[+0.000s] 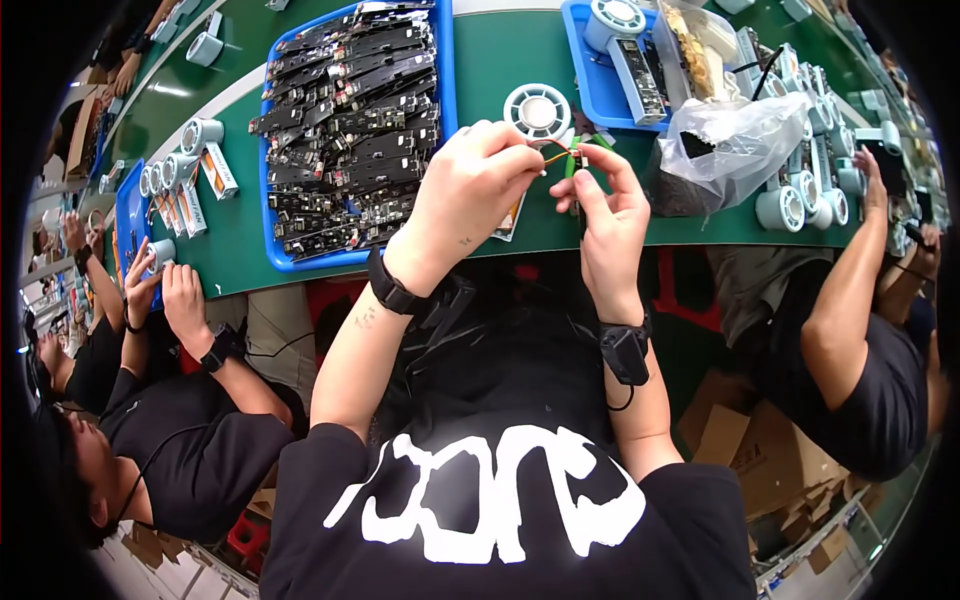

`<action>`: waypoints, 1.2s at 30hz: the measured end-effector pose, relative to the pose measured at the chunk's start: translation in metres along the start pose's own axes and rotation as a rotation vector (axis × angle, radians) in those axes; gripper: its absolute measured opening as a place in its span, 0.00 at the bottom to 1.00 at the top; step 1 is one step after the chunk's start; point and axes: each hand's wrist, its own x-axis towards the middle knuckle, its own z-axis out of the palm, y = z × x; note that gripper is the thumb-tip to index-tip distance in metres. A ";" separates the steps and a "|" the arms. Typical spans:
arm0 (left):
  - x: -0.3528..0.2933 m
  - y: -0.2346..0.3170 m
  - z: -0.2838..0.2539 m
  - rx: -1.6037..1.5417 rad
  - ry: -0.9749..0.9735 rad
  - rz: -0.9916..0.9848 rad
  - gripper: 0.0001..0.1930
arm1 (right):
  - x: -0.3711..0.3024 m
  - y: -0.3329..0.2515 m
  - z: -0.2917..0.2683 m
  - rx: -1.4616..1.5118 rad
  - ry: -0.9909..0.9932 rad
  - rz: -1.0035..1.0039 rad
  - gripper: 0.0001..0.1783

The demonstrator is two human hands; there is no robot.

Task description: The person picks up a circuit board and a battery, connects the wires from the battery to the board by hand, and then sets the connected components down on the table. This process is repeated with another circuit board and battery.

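Note:
My left hand [482, 190] is closed in a pinch on thin red, yellow and dark wires [556, 155]. They run across to a small connector end at my right fingertips. My right hand [612, 215] is closed around a narrow dark strip, seen nearly edge-on, that looks like a circuit board; the fingers hide much of it. Just beyond the hands, a round white fan head [537, 112] lies on the green table. Close to it, partly behind my fingers, is a green-handled hand tool [571, 166] whose kind I cannot make out.
A blue tray [264, 210] full of black circuit boards lies to the left. At the back right stand another blue tray [590, 98] and a clear plastic bag [740, 150]. White fan units [780, 209] cluster further right. Co-workers sit on both sides.

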 end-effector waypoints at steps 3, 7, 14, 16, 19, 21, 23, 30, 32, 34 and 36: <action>0.002 -0.003 0.003 -0.041 0.016 0.034 0.06 | -0.001 0.001 -0.002 -0.061 0.011 -0.032 0.15; 0.006 -0.004 -0.009 0.014 0.022 0.046 0.07 | -0.002 0.004 0.008 -0.106 -0.031 -0.086 0.16; -0.004 -0.017 -0.006 0.041 0.094 0.129 0.03 | -0.007 0.011 0.012 -0.235 0.066 -0.099 0.16; -0.005 -0.014 0.000 0.155 0.089 0.207 0.04 | -0.009 0.010 0.001 -0.282 0.101 -0.084 0.16; -0.007 -0.012 0.018 0.148 0.120 0.242 0.07 | -0.010 0.006 -0.007 -0.214 0.087 -0.057 0.16; -0.012 -0.012 0.012 0.188 0.148 0.235 0.08 | -0.008 0.009 -0.008 -0.247 0.100 -0.071 0.16; -0.011 -0.008 0.009 0.240 0.208 0.171 0.08 | -0.006 0.009 -0.005 -0.280 0.088 -0.083 0.16; -0.010 -0.018 0.000 0.291 0.350 0.030 0.07 | -0.001 0.011 0.003 -0.403 0.149 -0.143 0.16; -0.014 -0.019 -0.009 0.306 0.301 0.005 0.07 | -0.002 0.010 0.000 -0.397 0.147 -0.164 0.15; -0.020 -0.016 -0.010 0.300 0.296 -0.012 0.06 | -0.002 0.010 0.002 -0.389 0.126 -0.186 0.15; -0.020 -0.020 -0.009 0.303 0.267 -0.021 0.06 | -0.005 0.014 0.005 -0.411 0.149 -0.177 0.15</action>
